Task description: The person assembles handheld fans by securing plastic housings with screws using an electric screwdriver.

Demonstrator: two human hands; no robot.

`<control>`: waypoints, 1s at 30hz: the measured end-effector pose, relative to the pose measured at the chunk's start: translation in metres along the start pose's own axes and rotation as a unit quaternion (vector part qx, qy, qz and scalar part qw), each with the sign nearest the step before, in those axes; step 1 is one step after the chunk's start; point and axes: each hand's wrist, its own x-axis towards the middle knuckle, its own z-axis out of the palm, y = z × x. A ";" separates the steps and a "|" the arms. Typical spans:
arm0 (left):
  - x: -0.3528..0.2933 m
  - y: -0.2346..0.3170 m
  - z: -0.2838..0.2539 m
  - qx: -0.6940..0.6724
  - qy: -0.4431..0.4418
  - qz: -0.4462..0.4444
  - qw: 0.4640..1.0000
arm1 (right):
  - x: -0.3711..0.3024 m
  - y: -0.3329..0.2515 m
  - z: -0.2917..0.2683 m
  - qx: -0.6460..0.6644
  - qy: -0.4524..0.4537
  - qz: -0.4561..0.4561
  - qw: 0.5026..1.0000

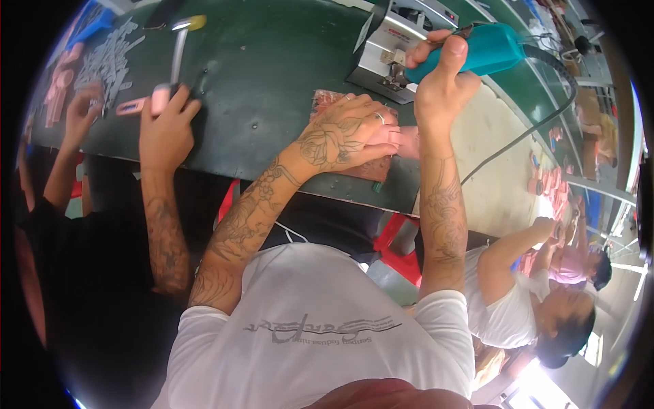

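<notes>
My right hand [444,85] is wrapped round a teal electric screwdriver [496,49], held sideways with its tip at the front of a silver screw feeder [368,63]. A dark cable trails from its back end. My left hand [346,131] is closed over a pink plastic part [408,142], pressing it down on a worn reddish board [323,101]. Most of that part is hidden under my fingers and behind my right wrist.
At left, a co-worker's hand [167,133] grips a hammer [178,54] beside a pink piece [131,107]. Grey strips [107,60] lie piled farther left. The dark green table [262,61] meets a pale board [501,136] at right. Red stools [398,249] stand below; others work at right.
</notes>
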 end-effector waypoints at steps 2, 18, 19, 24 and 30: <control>-0.001 -0.003 -0.003 -0.005 -0.006 0.000 1.000 | -0.009 -0.013 -0.004 -0.054 -0.017 0.021 0.998; -0.001 -0.001 -0.002 0.011 0.002 0.001 1.000 | -0.050 -0.029 -0.040 -0.018 -0.007 0.079 0.997; -0.001 -0.001 -0.001 0.010 0.001 0.000 1.000 | -0.051 -0.028 -0.040 -0.015 -0.007 0.081 0.997; 0.001 0.004 -0.003 0.030 -0.004 -0.008 1.000 | -0.056 -0.017 -0.041 0.002 -0.010 0.085 0.996; 0.000 -0.001 0.002 0.029 0.003 -0.001 1.000 | -0.056 -0.017 -0.038 -0.014 -0.026 0.073 0.997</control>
